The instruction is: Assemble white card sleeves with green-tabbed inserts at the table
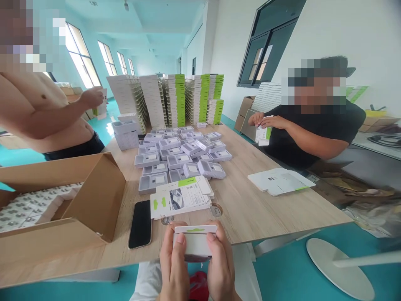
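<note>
My left hand point(173, 265) and my right hand point(221, 265) both grip a small white box with a green mark point(196, 241), held at the near edge of the wooden table point(250, 205). My thumbs press on its front face. Just beyond it lies a pile of flat white and green cartons point(180, 196). Several grey plastic trays with white inserts point(178, 156) cover the middle of the table. A black phone point(140, 223) lies face down to the left of my hands.
An open cardboard box point(94, 200) with white parts stands at the left. Tall stacks of white and green boxes point(175, 100) line the far end. A seated person at the right holds a small box point(262, 134); flat cartons point(280, 180) lie before them. A shirtless person stands at the left.
</note>
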Available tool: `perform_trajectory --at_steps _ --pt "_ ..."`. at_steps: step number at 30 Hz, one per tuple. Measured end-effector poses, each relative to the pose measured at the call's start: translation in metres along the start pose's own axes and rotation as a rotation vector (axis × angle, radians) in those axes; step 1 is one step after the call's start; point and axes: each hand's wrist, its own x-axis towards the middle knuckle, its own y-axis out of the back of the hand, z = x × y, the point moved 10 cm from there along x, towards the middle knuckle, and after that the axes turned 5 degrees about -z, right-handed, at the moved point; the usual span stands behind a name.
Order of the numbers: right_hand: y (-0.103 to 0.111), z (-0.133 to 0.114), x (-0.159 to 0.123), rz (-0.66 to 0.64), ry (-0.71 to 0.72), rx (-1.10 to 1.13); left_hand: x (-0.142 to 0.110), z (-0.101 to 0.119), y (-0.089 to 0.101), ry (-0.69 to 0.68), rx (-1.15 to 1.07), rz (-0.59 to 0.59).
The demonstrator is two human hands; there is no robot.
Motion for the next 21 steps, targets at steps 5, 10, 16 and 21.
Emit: perform_trajectory --at_steps 5,10,16,21 --pt "-0.006 0.005 0.001 -0.042 -0.125 0.175 0.007 -0.009 -0.008 0.138 0.131 -0.216" --pt "-0.004 -0.005 0.003 -0.019 -0.115 0.201 0.004 0.012 -0.023 0.088 0.051 -0.293" --pt "0.001 -0.005 0.001 0.081 -0.152 0.208 -0.006 0.030 -0.002 -0.222 0.016 0.034" --pt "-0.002 0.009 -0.009 0.152 -0.224 0.275 -0.003 0.039 0.000 -0.437 0.249 -0.009"
